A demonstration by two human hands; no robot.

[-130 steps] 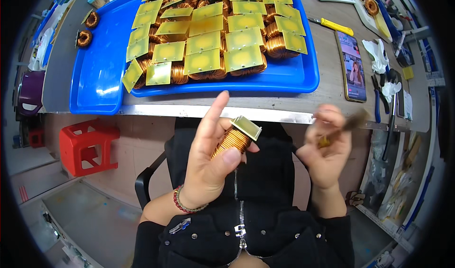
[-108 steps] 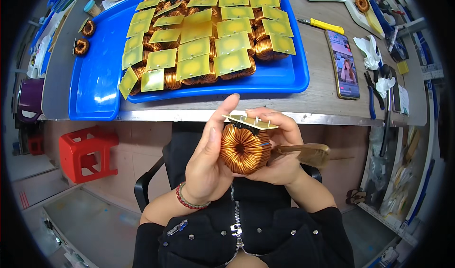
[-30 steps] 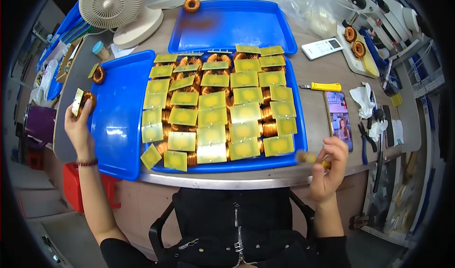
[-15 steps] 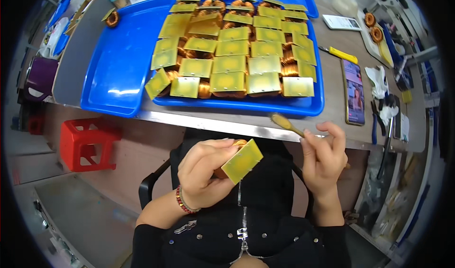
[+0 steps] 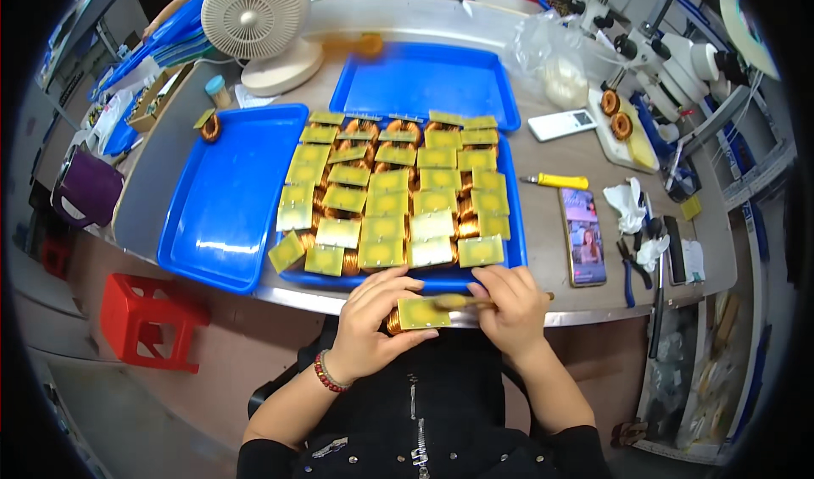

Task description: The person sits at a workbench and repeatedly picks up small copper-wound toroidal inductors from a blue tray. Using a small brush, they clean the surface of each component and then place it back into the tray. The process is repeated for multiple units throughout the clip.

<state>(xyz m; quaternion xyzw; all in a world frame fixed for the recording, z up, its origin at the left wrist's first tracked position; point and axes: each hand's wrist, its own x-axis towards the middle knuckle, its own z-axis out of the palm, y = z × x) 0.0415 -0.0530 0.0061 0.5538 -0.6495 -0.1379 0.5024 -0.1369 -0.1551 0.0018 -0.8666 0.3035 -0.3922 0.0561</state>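
A copper coil with a yellow plate [image 5: 421, 313], gripped by the left hand [image 5: 370, 326] just below the blue tray [image 5: 517, 263], is being brushed with a stick [image 5: 475, 302] pinched in the right hand [image 5: 511, 309]; steady strokes seem needed next.

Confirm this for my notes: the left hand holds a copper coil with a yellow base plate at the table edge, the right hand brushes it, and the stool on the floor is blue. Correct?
Not quite. The head view shows the stool is red, not blue. The rest stands: the left hand holds the copper coil with its yellow base plate at the table edge, and the right hand works a brush on it.
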